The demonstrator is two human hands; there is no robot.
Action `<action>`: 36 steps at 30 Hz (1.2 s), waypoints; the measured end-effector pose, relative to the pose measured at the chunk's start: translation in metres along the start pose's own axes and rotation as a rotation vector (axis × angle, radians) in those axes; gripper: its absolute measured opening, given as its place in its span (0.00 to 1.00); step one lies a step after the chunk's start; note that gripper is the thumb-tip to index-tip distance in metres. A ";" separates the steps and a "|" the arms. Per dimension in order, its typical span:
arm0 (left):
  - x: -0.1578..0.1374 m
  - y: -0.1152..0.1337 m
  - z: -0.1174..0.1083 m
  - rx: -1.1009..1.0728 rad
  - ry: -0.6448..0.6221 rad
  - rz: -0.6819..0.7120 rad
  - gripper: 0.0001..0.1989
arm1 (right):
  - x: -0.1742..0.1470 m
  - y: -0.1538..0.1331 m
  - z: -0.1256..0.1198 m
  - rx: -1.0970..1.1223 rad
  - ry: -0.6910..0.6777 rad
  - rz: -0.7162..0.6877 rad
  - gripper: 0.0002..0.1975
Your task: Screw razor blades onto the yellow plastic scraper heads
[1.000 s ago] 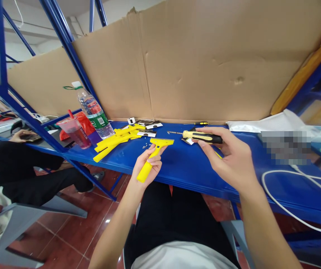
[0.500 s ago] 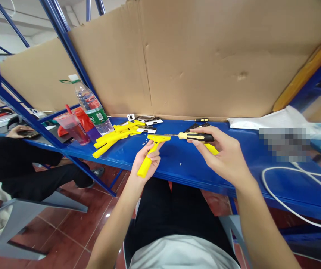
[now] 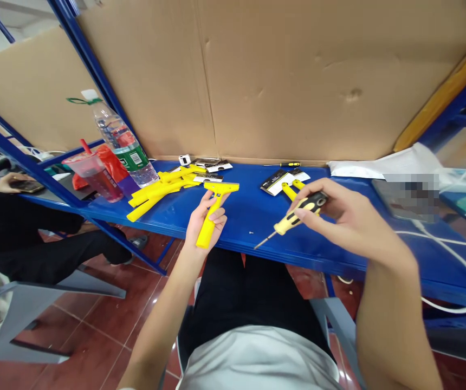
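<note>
The left hand (image 3: 205, 219) is closing its fingers around the handle of a T-shaped yellow scraper (image 3: 205, 232), whose wide head is pointing away from the person, above the near part of a blue table (image 3: 237, 214). The right hand (image 3: 347, 216) is curling partway, its thumb and fingers gripping a cream-and-black screwdriver (image 3: 293, 218) by the handle. The thin shaft is slanting down to the near left, its tip lying close to the table's near edge; whether it is touching cannot be told. The scraper and the screwdriver are staying apart from each other.

A tiny pale metal screw (image 3: 251, 233) is lying on the table between the two hands, near the screwdriver's tip. Just beyond the right hand, two yellow plastic ends (image 3: 288, 190) are showing beside black-and-white printed cards (image 3: 277, 182). A slim yellow-and-black screwdriver (image 3: 290, 164) is lying at the far side, along a tall brown cardboard panel (image 3: 277, 81).

To the left of the scraper, a heap of yellow plastic handles (image 3: 151, 196) is resting on the table. Farther left, a clear plastic bottle with a green label (image 3: 131, 156) and a translucent pink cup (image 3: 101, 179) are standing. To the right, a looping white cable (image 3: 460, 265) is hanging over the near edge.
</note>
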State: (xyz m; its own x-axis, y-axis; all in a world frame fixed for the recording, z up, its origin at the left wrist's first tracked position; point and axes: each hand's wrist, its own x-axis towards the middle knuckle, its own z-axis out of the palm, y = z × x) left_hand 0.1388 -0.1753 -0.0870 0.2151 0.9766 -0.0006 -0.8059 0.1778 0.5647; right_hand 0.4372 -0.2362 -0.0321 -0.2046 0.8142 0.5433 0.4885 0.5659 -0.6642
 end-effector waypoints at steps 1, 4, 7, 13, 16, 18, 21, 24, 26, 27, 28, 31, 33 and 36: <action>0.000 0.000 -0.001 0.011 -0.002 0.004 0.16 | 0.002 -0.002 0.005 -0.013 -0.013 0.000 0.14; 0.001 0.001 -0.003 0.025 -0.015 0.000 0.16 | 0.007 -0.002 0.015 -0.042 0.013 -0.009 0.14; 0.002 0.003 -0.005 0.002 -0.029 -0.010 0.15 | 0.010 0.005 0.017 -0.090 0.062 -0.011 0.13; 0.003 0.002 -0.004 -0.003 -0.035 -0.006 0.16 | 0.009 0.018 0.006 -0.162 0.149 0.013 0.12; 0.002 0.002 -0.002 0.029 -0.027 -0.007 0.19 | 0.007 0.019 0.001 -0.157 0.150 0.039 0.11; 0.002 0.002 -0.001 0.045 -0.023 -0.004 0.21 | 0.006 0.017 -0.001 -0.127 0.150 0.052 0.10; 0.001 0.002 -0.001 0.051 -0.019 0.001 0.22 | 0.005 0.013 0.000 -0.072 0.131 0.026 0.09; 0.002 0.002 -0.001 0.041 -0.015 0.000 0.22 | 0.004 0.010 0.005 -0.042 0.085 0.008 0.10; 0.002 0.002 -0.001 0.030 -0.017 -0.004 0.22 | 0.005 0.009 0.009 -0.039 0.061 0.010 0.11; 0.002 0.002 -0.001 0.024 -0.018 -0.005 0.22 | 0.005 0.008 0.011 -0.043 0.050 0.006 0.11; 0.001 0.002 -0.001 0.019 -0.018 -0.006 0.22 | 0.006 0.007 0.013 -0.050 0.038 -0.001 0.11; 0.001 0.002 0.000 0.017 -0.018 -0.010 0.22 | 0.008 0.004 0.018 -0.079 0.020 -0.019 0.10; 0.001 0.002 0.000 0.022 -0.019 -0.011 0.23 | 0.008 0.004 0.019 -0.081 0.016 -0.021 0.10; 0.001 0.003 0.001 0.026 -0.019 -0.011 0.23 | 0.008 0.004 0.019 -0.068 0.033 -0.028 0.10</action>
State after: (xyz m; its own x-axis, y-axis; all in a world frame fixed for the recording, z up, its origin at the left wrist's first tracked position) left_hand 0.1372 -0.1743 -0.0851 0.2348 0.9720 0.0086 -0.7887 0.1853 0.5862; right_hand 0.4218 -0.2244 -0.0401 -0.1913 0.7928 0.5787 0.5396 0.5774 -0.6127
